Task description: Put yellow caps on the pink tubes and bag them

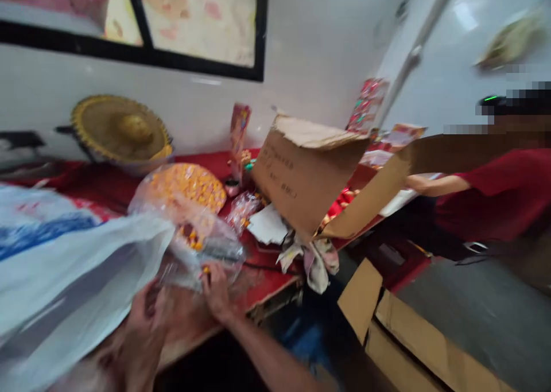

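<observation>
My right hand (pixel 217 293) reaches over the near edge of the red table, with a small yellow-orange piece (pixel 206 270) between its fingertips. My left hand (pixel 146 317) is curled beside the big white sack (pixel 103 254); something dark reddish shows at its fingers, too blurred to name. Just beyond both hands lies a clear plastic bag (pixel 206 220) with a few yellow and dark pieces in it. Behind it sits a large clear bag of yellow-orange pieces (pixel 185 185).
An opened cardboard box (pixel 301 179) with red packets stands right of the bags, a crumpled cloth (pixel 316 263) below it. Another cardboard box (pixel 413 346) is at lower right. A straw hat (pixel 124 129) stands at back left. A person in a red shirt (pixel 499 197) reaches toward the box.
</observation>
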Demonstrator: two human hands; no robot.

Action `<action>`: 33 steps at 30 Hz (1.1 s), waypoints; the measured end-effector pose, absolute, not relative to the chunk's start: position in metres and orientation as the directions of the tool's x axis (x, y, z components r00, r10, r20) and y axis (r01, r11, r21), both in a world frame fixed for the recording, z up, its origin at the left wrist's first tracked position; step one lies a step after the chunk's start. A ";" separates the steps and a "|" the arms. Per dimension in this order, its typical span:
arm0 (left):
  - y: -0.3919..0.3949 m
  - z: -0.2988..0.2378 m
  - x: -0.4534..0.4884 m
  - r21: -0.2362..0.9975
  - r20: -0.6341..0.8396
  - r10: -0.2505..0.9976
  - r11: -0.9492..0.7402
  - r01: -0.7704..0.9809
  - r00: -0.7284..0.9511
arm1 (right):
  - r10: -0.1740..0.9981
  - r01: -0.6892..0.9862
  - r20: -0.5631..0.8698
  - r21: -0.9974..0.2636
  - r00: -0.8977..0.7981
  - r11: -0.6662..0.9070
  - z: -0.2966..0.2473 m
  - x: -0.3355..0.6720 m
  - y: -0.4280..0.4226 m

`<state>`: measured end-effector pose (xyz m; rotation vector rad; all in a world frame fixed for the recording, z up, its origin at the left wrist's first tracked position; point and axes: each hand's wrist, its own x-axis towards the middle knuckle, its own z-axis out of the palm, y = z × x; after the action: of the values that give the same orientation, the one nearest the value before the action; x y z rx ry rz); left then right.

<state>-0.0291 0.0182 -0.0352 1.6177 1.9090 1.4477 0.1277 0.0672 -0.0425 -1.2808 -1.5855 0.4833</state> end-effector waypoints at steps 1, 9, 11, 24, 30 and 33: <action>0.017 -0.037 -0.027 0.808 0.351 0.864 -0.086 0.583 -0.360 | 0.918 0.427 0.391 -0.841 0.057 0.332 -0.050 0.123 0.059; 0.015 -0.039 -0.021 0.904 0.137 0.914 0.042 0.426 -0.382 | 0.976 0.142 0.207 -0.970 0.073 0.195 -0.067 0.132 0.064; 0.008 -0.036 -0.023 0.930 0.058 0.911 0.099 0.353 -0.409 | 0.981 0.032 0.133 -0.991 0.140 0.129 -0.068 0.133 0.064; 0.009 -0.030 -0.017 0.920 0.149 0.886 0.038 0.390 -0.438 | 0.941 0.080 0.293 -0.947 -0.170 0.310 -0.074 0.134 0.056; 0.020 -0.031 -0.009 0.494 0.374 0.924 -0.130 0.860 -0.075 | 0.902 0.228 0.395 -0.875 -0.173 0.427 -0.089 0.135 0.052; 0.036 -0.031 -0.002 0.342 0.333 0.942 -0.154 0.927 0.034 | 0.933 0.260 0.359 -0.902 0.012 0.344 -0.092 0.140 0.050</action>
<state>-0.0023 0.0359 -0.0306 2.2362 2.0220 0.7637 0.1401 0.0496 -0.0925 -1.1377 -1.4971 0.7605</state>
